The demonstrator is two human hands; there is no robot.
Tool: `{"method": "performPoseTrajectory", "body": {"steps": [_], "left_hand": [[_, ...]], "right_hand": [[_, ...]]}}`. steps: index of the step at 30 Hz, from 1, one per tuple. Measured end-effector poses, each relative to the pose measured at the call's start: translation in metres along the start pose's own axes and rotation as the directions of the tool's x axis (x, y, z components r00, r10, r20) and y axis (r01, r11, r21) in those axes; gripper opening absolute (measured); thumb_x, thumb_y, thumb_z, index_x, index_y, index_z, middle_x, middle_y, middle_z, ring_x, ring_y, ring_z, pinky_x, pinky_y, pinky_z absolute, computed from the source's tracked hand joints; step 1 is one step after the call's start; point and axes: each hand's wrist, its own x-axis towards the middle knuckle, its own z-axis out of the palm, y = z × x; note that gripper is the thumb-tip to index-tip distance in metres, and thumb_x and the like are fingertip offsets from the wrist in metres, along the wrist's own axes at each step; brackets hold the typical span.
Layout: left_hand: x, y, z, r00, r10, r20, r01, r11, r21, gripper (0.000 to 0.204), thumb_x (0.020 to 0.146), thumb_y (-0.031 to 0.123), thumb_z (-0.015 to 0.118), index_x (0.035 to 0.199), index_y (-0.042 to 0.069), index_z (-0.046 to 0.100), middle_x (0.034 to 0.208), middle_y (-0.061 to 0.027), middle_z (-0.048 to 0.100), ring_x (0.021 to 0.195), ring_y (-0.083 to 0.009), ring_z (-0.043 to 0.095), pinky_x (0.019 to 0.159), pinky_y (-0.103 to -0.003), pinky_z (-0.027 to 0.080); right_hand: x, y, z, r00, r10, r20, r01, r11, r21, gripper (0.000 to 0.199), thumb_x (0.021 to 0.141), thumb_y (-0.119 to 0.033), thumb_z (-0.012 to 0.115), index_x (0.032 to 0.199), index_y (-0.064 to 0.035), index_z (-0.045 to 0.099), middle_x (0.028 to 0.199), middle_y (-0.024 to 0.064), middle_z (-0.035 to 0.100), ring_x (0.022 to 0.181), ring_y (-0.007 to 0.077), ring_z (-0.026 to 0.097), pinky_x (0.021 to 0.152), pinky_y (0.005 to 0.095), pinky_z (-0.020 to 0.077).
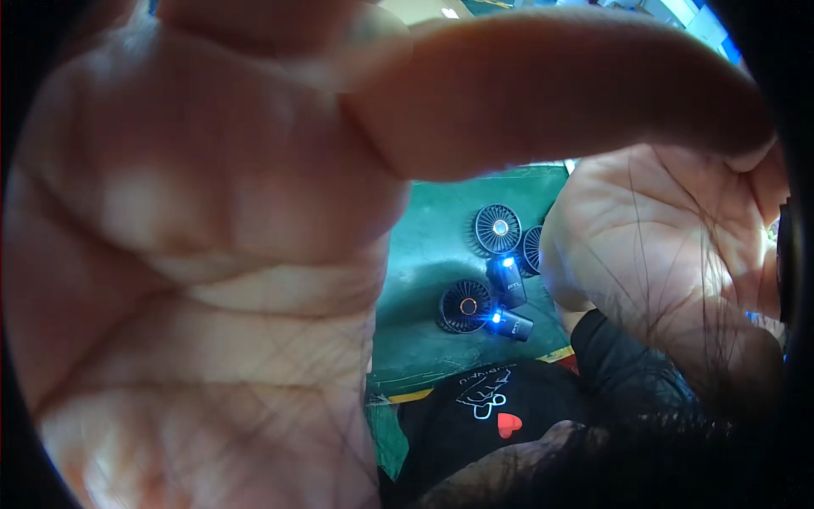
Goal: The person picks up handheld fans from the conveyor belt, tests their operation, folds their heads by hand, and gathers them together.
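My left hand [212, 254] is raised very close to the view and fills its left side, palm showing. One thick digit stretches to the right across the top, apart from the palm; the other fingers run out of view. At the right, my right hand [653, 229] is also raised with its palm showing. Its fingers are mostly cut off at the dark rim, beside a black edge. Between the hands, farther down, lie small round black fans: one fan [498, 229], a nearer fan [468, 307] and a third fan [532, 250] partly hidden by my right hand.
The fans rest on a green table surface [415, 254]. Two black blocks, an upper block [509, 287] and a lower block [515, 326], glow with bluish-white lights beside the fans. Yellow tape [411, 396] marks the near edge. Blurred bright objects stand at the far upper right.
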Motion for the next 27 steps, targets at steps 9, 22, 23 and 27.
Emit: {"method": "performPoseTrajectory", "body": {"steps": [9, 22, 23, 27], "left_hand": [[0.009, -0.004, 0.004, 0.997, 0.031, 0.068, -0.032, 0.999, 0.008, 0.079, 0.078, 0.056, 0.049, 0.135, 0.007, 0.026, 0.14, -0.0186, 0.019, 0.127, -0.0376, 0.023, 0.097, -0.049, 0.027], [0.018, -0.013, 0.019, 0.993, 0.082, 0.091, -0.077, 0.996, -0.052, 0.08, 0.078, 0.058, 0.048, 0.136, 0.008, 0.024, 0.14, -0.0176, 0.017, 0.128, -0.0373, 0.021, 0.098, -0.05, 0.025], [0.02, -0.013, 0.019, 0.991, 0.082, 0.104, -0.077, 0.996, -0.052, 0.08, 0.078, 0.058, 0.048, 0.136, 0.008, 0.024, 0.14, -0.0175, 0.016, 0.128, -0.0373, 0.02, 0.098, -0.05, 0.025], [0.027, -0.017, 0.021, 0.984, 0.114, 0.136, -0.106, 0.992, -0.07, 0.08, 0.078, 0.058, 0.047, 0.136, 0.008, 0.024, 0.141, -0.0172, 0.016, 0.128, -0.0372, 0.02, 0.098, -0.051, 0.025]], "right_hand": [[-0.009, 0.01, -0.001, 0.998, -0.054, -0.043, 0.054, 0.999, 0.001, 0.069, 0.084, -0.05, 0.043, 0.128, 0.003, 0.037, 0.134, 0.0227, 0.032, 0.123, 0.029, 0.037, 0.104, 0.0399, 0.0292], [0.0, 0.001, -0.02, 0.995, -0.096, -0.025, 0.094, 0.994, -0.054, 0.068, 0.084, -0.049, 0.043, 0.128, 0.003, 0.038, 0.134, 0.0225, 0.033, 0.123, 0.029, 0.037, 0.104, 0.0399, 0.029], [-0.002, 0.001, -0.019, 0.994, -0.101, -0.036, 0.099, 0.994, -0.055, 0.068, 0.084, -0.049, 0.043, 0.128, 0.003, 0.038, 0.134, 0.0225, 0.033, 0.123, 0.029, 0.037, 0.104, 0.0399, 0.029], [-0.003, 0.001, -0.022, 0.99, -0.136, -0.049, 0.132, 0.988, -0.079, 0.067, 0.084, -0.048, 0.043, 0.127, 0.0029, 0.038, 0.134, 0.0225, 0.033, 0.123, 0.029, 0.037, 0.104, 0.0399, 0.0289]]}}
